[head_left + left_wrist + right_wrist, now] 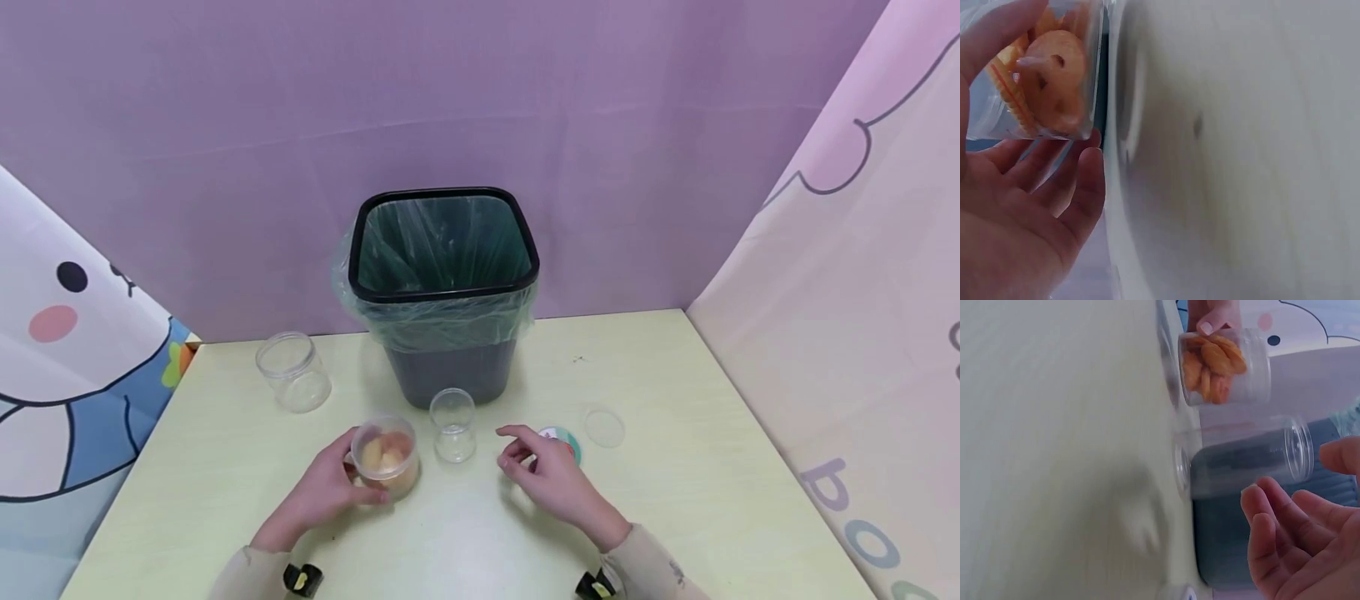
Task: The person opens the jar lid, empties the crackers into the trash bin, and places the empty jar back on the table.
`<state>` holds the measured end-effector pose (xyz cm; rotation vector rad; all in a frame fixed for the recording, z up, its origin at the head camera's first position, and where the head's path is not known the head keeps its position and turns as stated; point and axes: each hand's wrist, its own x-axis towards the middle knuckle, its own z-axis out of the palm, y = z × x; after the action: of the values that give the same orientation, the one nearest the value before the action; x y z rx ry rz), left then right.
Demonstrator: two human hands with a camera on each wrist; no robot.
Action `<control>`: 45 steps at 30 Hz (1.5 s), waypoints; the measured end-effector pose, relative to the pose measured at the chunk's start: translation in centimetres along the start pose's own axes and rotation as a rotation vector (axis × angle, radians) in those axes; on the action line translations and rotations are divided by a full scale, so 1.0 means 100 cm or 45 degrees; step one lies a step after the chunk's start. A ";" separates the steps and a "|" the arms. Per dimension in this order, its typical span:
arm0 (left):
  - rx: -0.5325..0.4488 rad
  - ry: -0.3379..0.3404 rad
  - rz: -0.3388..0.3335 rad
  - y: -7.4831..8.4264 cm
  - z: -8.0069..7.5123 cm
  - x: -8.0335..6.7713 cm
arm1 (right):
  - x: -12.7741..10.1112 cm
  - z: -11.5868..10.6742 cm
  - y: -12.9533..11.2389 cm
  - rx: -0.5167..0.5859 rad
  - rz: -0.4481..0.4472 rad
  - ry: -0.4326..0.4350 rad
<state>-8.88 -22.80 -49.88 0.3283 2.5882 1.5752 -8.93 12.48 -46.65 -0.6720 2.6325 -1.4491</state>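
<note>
My left hand (327, 486) grips a clear plastic jar of biscuits (385, 457), thumb on one side and fingers on the other. The jar has no lid on, and orange-brown biscuits (1057, 78) show through its wall in the left wrist view. To its right a narrow empty clear jar (453, 427) stands upright, untouched. My right hand (555, 479) hovers to the right of that narrow jar, fingers loosely bent with nothing between them. Partly hidden behind this hand lies a round green-and-white printed lid (573, 443). A clear disc (604, 427) lies flat beside it.
A dark bin (450, 367) with a black rim and a green plastic liner stands at the table's back edge, just behind the narrow jar. A wider empty clear jar (294, 375) is at the back left. Purple cloth (615, 167) hangs behind the table (697, 467).
</note>
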 end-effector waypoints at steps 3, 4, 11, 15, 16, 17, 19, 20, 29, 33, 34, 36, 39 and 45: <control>0.017 -0.003 0.050 0.010 0.006 -0.003 | -0.001 0.004 -0.002 0.061 -0.024 -0.038; 0.022 -0.003 0.073 0.013 0.008 -0.004 | -0.002 0.005 -0.002 0.083 -0.035 -0.050; -0.007 -0.037 0.172 0.029 0.024 -0.008 | -0.007 0.014 -0.004 0.140 -0.147 -0.091; -0.010 -0.052 0.201 0.038 0.034 -0.011 | -0.009 0.017 -0.006 0.157 -0.196 -0.089; -0.009 -0.051 0.200 0.041 0.036 -0.012 | -0.010 0.017 -0.007 0.162 -0.208 -0.083; -0.010 -0.050 0.198 0.043 0.039 -0.013 | -0.010 0.017 -0.009 0.166 -0.227 -0.077; -0.013 -0.045 0.191 0.048 0.043 -0.015 | -0.011 0.018 -0.011 0.182 -0.251 -0.066; -0.019 -0.044 0.188 0.051 0.046 -0.016 | -0.011 0.018 -0.012 0.193 -0.263 -0.060; 0.034 -0.036 0.152 0.073 0.069 -0.023 | -0.014 0.016 -0.015 0.373 -0.302 -0.059; 0.052 -0.006 0.180 0.081 0.079 -0.024 | -0.016 0.017 -0.015 0.473 -0.237 -0.084; 0.058 0.003 0.186 0.082 0.082 -0.024 | -0.017 0.017 -0.015 0.505 -0.220 -0.090; 0.076 0.023 0.193 0.084 0.088 -0.024 | -0.017 0.018 -0.014 0.576 -0.185 -0.106; 0.101 0.058 0.183 0.087 0.096 -0.025 | -0.018 0.018 -0.013 0.706 -0.118 -0.151; 0.113 0.070 0.153 0.092 0.104 -0.027 | -0.016 0.015 -0.008 0.931 -0.038 -0.184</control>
<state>-3.03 -10.38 -46.62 0.4623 2.7330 1.5291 -6.84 11.58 -47.02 -0.6789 1.7779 -2.0801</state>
